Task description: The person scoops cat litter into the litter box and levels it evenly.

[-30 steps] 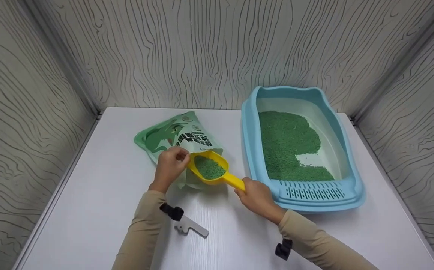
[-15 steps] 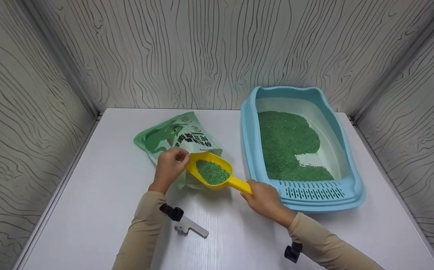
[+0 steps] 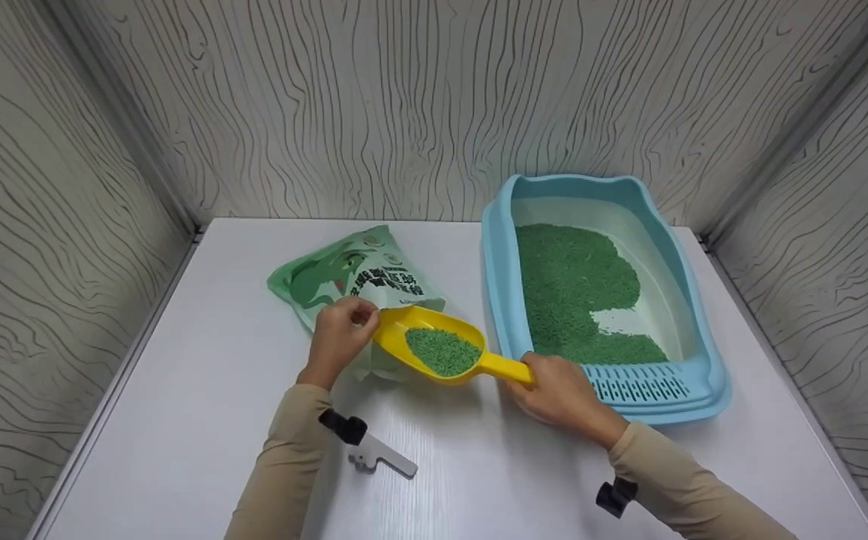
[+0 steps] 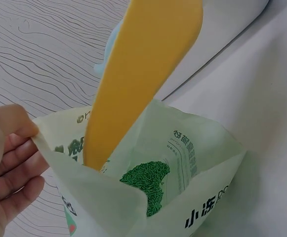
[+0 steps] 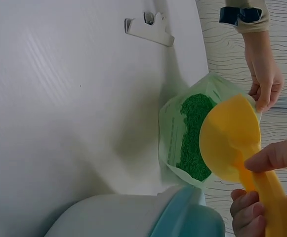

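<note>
My left hand (image 3: 337,334) pinches one edge of the mouth of a green litter bag (image 3: 351,266), which holds green pellets (image 4: 148,187). A yellow scoop (image 3: 506,367) is gripped by its handle in my right hand (image 3: 563,391). Green pellets (image 3: 443,352) fill part of the scoop's bowl. The bowl's front end overlaps the bag's opening in the head view, near my left fingertips; from the left wrist, its yellow underside rises over the open mouth. To the right stands a light blue litter box (image 3: 492,262) with pellets spread over most of its floor.
A grey clip (image 3: 388,456) lies on the white table (image 3: 178,420), close to my left forearm. The box's slotted front ledge (image 3: 632,384) sits right beside my right hand. Patterned wall panels (image 3: 434,105) rise behind the table and along both sides.
My right hand has drawn the loaded scoop rightward and slightly toward me, so more of its bowl shows outside the bag. My left hand has stayed at the bag's edge.
</note>
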A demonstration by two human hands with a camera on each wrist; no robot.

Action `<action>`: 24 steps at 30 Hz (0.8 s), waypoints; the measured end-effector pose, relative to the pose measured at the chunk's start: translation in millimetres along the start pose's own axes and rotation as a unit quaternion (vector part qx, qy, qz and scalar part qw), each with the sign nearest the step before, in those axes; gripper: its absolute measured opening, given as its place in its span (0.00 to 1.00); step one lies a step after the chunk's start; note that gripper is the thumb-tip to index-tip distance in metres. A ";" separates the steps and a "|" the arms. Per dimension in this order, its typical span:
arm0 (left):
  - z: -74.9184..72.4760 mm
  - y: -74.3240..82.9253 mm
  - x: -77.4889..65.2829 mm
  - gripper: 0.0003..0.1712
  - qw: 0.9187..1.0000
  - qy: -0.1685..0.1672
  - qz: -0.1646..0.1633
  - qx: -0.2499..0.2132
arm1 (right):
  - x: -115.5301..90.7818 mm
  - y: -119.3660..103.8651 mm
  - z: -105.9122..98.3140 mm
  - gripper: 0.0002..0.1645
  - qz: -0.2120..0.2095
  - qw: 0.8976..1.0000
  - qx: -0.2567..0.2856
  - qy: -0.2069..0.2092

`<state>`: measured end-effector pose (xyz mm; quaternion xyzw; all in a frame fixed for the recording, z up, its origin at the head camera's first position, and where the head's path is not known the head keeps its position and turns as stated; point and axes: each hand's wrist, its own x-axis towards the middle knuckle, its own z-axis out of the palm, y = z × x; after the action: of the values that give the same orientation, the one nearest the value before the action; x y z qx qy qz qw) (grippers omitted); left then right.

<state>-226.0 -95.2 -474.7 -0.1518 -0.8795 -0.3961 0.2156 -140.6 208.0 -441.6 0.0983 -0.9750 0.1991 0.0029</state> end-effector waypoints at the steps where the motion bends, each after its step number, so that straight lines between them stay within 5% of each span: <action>1: -0.1 -0.4 -0.1 0.03 1.000 0.000 -0.001 0.001 | -0.2 2.2 -1.1 0.10 -0.003 1.000 -0.003 -0.001; 14: -0.9 0.7 0.2 0.03 1.000 0.007 0.014 -0.004 | -1.0 19.2 -15.1 0.09 -0.003 1.000 -0.007 -0.017; 24: -1.6 -0.4 1.2 0.02 1.000 0.002 0.020 -0.011 | -4.4 32.4 -25.8 0.09 -0.030 0.999 -0.004 0.010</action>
<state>-226.8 -96.6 -473.4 -0.1706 -0.8715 -0.4017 0.2236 -143.4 248.1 -430.6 0.1260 -0.9722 0.1963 0.0186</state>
